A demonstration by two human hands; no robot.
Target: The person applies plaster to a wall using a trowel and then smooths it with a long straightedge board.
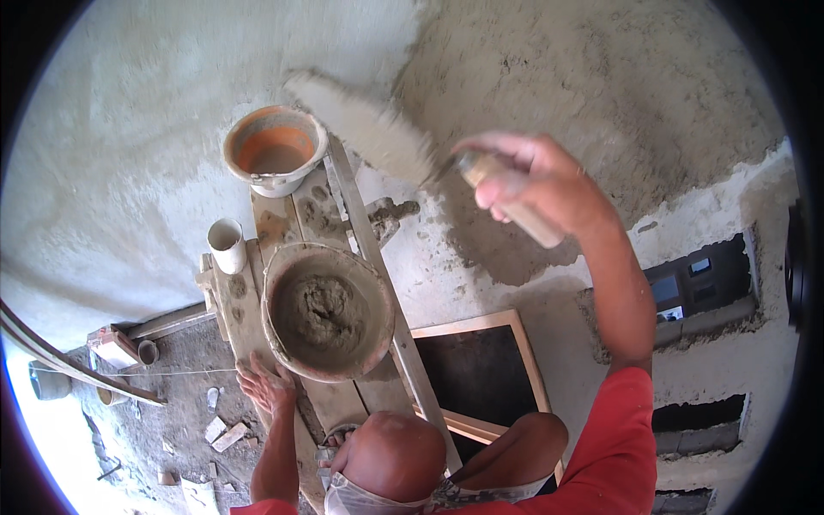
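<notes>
My right hand (524, 180) is raised at the wall and grips the wooden handle of a trowel (365, 124). The long blade points up and left, coated with grey mortar and blurred by motion. On the plank edge at lower left lies my left hand (268, 386), fingers spread and holding nothing, just beside a round bucket (384, 343). Inside that bucket is a heap of thick wet mortar (322, 311). Fresh rough mortar (584, 77) covers the wall at upper right, while smoother plaster (154, 129) spans the left.
A white bucket (292, 182) with an orange inside stands at the planks' far end. Nearer is a white cup (227, 245). My knees rest over the wooden scaffold planks (335, 399). Rubble (227, 436) lies on the floor below left; a wooden frame (524, 360) is at right.
</notes>
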